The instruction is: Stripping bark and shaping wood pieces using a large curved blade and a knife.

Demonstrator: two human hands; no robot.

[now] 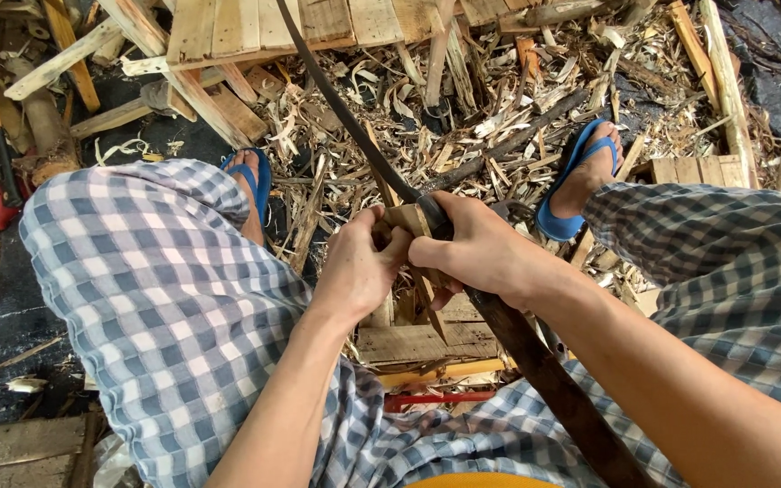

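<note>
Wooden stick (409, 220) is sitting between both hands, above the knees. Left hand (355, 268) is reaching in from the lower left, fingers curling closed around its near end. Right hand (481, 251) is coming across from the right, fingers wrapping tight on the stick and the long dark blade (354, 126) crossing it.
</note>
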